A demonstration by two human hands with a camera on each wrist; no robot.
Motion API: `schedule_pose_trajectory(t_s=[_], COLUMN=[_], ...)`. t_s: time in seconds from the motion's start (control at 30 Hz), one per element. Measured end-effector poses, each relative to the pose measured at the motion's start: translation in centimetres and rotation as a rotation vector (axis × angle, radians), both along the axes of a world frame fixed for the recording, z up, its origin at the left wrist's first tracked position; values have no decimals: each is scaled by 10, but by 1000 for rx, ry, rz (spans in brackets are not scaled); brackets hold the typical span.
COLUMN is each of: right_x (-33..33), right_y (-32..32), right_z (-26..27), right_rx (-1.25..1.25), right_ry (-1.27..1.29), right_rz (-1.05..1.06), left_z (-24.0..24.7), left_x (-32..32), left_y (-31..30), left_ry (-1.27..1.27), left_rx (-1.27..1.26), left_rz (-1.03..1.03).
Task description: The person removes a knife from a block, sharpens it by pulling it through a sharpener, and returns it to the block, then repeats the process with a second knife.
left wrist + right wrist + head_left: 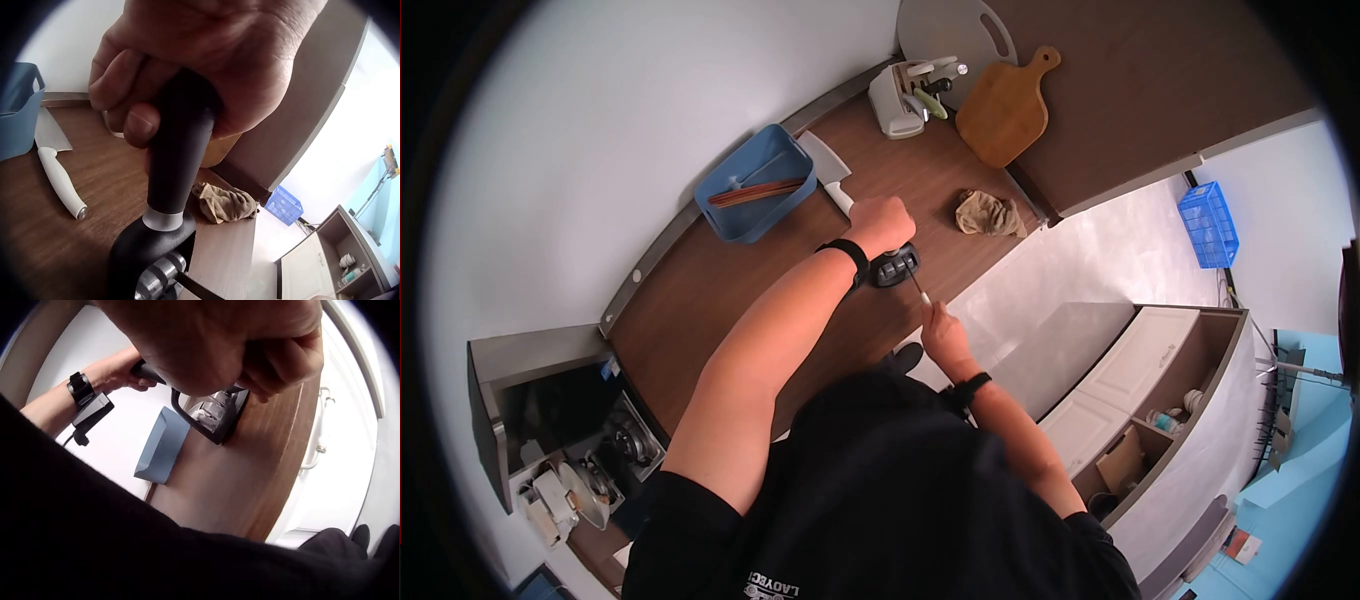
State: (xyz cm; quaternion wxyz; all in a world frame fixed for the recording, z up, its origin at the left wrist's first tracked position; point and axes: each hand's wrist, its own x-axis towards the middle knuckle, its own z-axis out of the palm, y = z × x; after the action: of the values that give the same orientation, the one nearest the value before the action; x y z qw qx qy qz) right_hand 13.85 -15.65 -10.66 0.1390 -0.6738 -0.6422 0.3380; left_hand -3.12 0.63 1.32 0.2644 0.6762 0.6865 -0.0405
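My left hand (882,226) grips the upright black handle of a knife sharpener (178,156). The sharpener's base stands on the brown counter, and metal rollers show in its slot in the left wrist view. My right hand (947,340) holds a small knife (926,298) by its pale handle. The narrow blade reaches into the sharpener's slot. In the right wrist view my right fingers (281,365) are curled and hide the knife's handle. Beside the left hand lies a cleaver (61,181) with a white handle.
A blue-grey bin (745,225) with chopsticks (755,192) stands against the wall. Farther along are a knife block (897,105), a wooden cutting board (1005,115) and a crumpled brown cloth (990,214) near the counter's edge. A stove (632,440) lies at the other end.
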Motion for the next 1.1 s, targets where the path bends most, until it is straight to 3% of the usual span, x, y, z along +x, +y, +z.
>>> schedule_pose_trajectory(t_s=[0.1, 0.3, 0.6, 0.9, 1.1], right_x=[1, -42, -2, -39, -17], right_y=[-3, 53, 4, 52, 20], right_z=[7, -9, 8, -1, 2], right_rx=[-9, -18, -85, -53, -100], right_ry=[0, -73, -55, -70, -80], right_rz=[7, -32, 46, 6, 33], left_z=[-3, -1, 2, -3, -3], left_x=[1, -1, 1, 1, 2], left_y=[3, -1, 0, -4, -8], left_ry=[17, 6, 4, 29, 14], left_rx=[-5, 5, -2, 37, 50], left_rz=[23, 24, 31, 21, 8])
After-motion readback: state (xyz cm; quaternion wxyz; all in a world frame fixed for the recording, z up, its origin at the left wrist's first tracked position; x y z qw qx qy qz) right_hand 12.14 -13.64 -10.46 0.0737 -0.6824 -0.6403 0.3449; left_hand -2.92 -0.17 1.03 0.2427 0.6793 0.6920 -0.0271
